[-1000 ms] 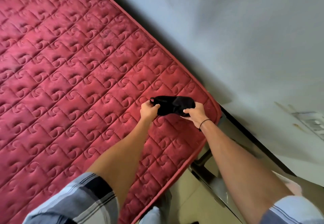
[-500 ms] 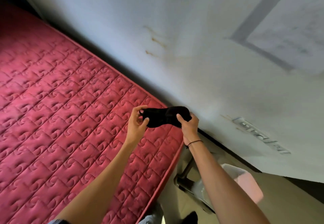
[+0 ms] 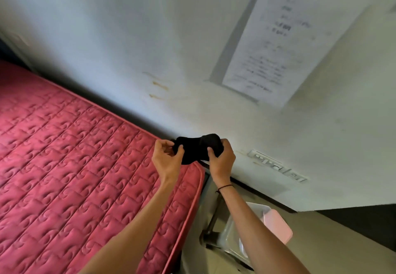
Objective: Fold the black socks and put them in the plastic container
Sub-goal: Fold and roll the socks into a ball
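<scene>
Head view shows both hands gripping the socks (image 3: 198, 149) in mid-air over the mattress (image 3: 85, 166) corner, left hand (image 3: 167, 160) pinching one end, right hand (image 3: 221, 159) clenching the other (likely to keep the fold tight), with the container (image 3: 263, 228) below right.
</scene>
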